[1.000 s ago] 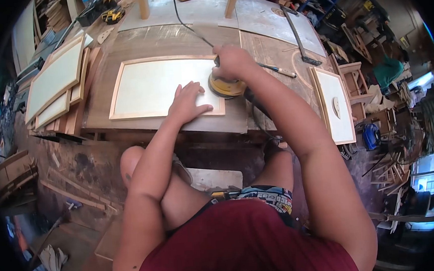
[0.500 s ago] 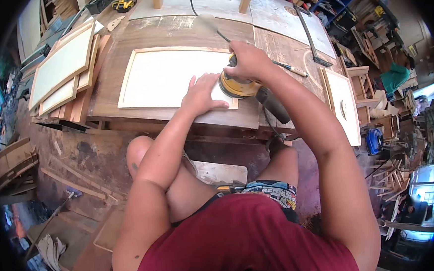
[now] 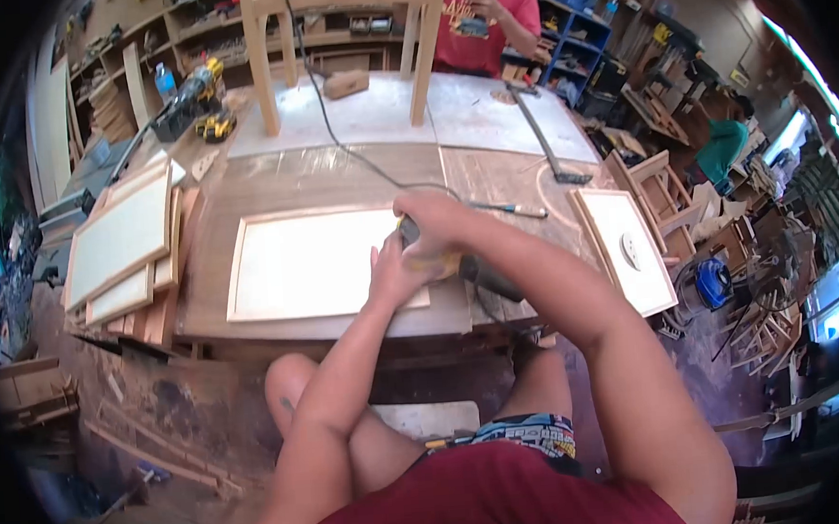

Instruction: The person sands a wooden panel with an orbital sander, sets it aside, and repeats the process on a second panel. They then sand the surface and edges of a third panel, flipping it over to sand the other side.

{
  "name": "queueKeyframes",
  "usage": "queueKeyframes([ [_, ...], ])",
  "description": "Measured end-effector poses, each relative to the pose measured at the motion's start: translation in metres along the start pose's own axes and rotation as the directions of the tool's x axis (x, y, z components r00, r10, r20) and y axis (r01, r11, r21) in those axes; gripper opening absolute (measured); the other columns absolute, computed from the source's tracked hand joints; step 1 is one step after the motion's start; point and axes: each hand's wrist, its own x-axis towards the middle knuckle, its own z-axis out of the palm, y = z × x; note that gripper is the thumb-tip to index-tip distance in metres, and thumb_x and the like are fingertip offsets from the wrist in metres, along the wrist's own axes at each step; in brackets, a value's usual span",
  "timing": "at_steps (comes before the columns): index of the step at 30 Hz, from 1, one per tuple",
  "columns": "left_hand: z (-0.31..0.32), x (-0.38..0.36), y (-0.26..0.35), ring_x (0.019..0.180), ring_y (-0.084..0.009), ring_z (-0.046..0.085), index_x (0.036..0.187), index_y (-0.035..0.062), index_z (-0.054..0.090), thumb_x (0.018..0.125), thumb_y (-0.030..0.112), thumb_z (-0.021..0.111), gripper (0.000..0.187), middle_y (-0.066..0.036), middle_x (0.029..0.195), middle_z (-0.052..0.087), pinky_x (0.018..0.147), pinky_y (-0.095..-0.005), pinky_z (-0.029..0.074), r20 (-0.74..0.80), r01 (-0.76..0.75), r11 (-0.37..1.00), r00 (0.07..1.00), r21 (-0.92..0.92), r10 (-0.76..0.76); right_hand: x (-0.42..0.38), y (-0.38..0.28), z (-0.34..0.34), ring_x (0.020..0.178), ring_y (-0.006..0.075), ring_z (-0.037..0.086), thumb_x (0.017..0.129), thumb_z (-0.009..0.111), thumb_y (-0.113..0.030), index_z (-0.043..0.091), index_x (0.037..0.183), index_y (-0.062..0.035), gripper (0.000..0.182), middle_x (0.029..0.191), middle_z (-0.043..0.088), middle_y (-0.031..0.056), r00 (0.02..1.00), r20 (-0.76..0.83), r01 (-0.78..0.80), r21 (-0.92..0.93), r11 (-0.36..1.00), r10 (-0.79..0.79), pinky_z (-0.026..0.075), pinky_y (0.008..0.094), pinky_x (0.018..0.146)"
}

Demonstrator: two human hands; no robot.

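Note:
A yellow and black orbital sander [image 3: 447, 264] rests on the right end of a framed white panel [image 3: 304, 264], which has a light wood border. My right hand [image 3: 435, 225] is wrapped over the top of the sander, hiding much of it. Pressed against the sander's left side is my left hand [image 3: 399, 275], low over the panel's front edge. Its fingers are partly blurred and appear to curl around the tool. A dark dust canister [image 3: 490, 279] sticks out toward the right from the sander.
Framed panels [image 3: 120, 237] are stacked at the left, and another panel [image 3: 627, 249] with an oval piece leans at the right. A cord [image 3: 335, 137] crosses the bench. A wooden frame with legs [image 3: 264, 70] stands behind. Another person [image 3: 487, 27] holds a device at the back.
My view has tilted up, showing more of the workshop and the other person. My left hand has moved right from lying flat on the panel to the sander, where my right hand stays.

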Motion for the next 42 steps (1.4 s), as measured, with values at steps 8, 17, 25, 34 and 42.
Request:
queueKeyframes([
  [8,-0.008,0.005,-0.003,0.141,-0.0314,0.049,0.149,0.0107,0.050,0.069,0.047,0.090,0.096,-0.014,0.151,0.051,0.122,-0.0587,0.022,0.077,-0.080,0.995,0.993,-0.063,0.084,-0.010,-0.020,0.005,0.105,0.0418,0.067,0.072,0.085,-0.040,0.062,0.117,-0.0063,0.061,0.112,0.069,0.0219,0.956,-0.165,-0.226,0.106,0.968,0.241,0.054,0.0500,0.090],
  [17,-0.069,-0.040,-0.015,0.157,-0.0352,0.024,0.163,0.0059,0.026,0.063,0.072,0.083,0.133,-0.020,0.166,0.031,0.123,-0.0642,0.018,0.397,-0.242,0.784,0.918,0.572,-0.006,-0.004,-0.017,0.003,0.110,0.0396,0.068,0.078,0.078,-0.036,0.058,0.119,-0.0037,0.055,0.116,0.069,0.0223,0.944,-0.065,-0.318,0.073,0.945,0.323,0.054,0.0479,0.095],
  [25,-0.063,-0.050,-0.021,0.159,-0.0346,0.018,0.163,0.0052,0.023,0.063,0.079,0.078,0.136,-0.019,0.170,0.024,0.126,-0.0618,0.013,0.310,-0.174,0.775,0.950,0.607,-0.029,-0.008,-0.031,-0.003,0.111,0.0400,0.067,0.079,0.076,-0.034,0.059,0.125,-0.0053,0.057,0.117,0.067,0.0229,0.957,0.018,-0.287,-0.049,0.957,0.289,0.055,0.0471,0.095],
  [34,-0.063,-0.047,-0.011,0.160,-0.0325,0.015,0.163,0.0022,0.021,0.065,0.078,0.078,0.136,-0.020,0.171,0.021,0.127,-0.0594,0.013,0.369,-0.184,0.728,0.924,0.661,-0.102,-0.037,-0.057,-0.001,0.116,0.0384,0.064,0.083,0.073,-0.033,0.064,0.130,-0.0098,0.053,0.124,0.064,0.0215,0.955,0.096,-0.272,-0.098,0.957,0.282,0.055,0.0478,0.096],
  [42,-0.061,-0.046,-0.018,0.160,-0.0345,0.015,0.162,-0.0001,0.022,0.065,0.081,0.076,0.138,-0.023,0.170,0.020,0.126,-0.0611,0.011,0.334,-0.164,0.752,0.939,0.638,-0.079,-0.034,-0.055,-0.011,0.119,0.0371,0.063,0.084,0.075,-0.032,0.063,0.131,-0.0102,0.053,0.127,0.062,0.0206,0.953,0.111,-0.267,-0.122,0.956,0.281,0.054,0.0480,0.099],
])
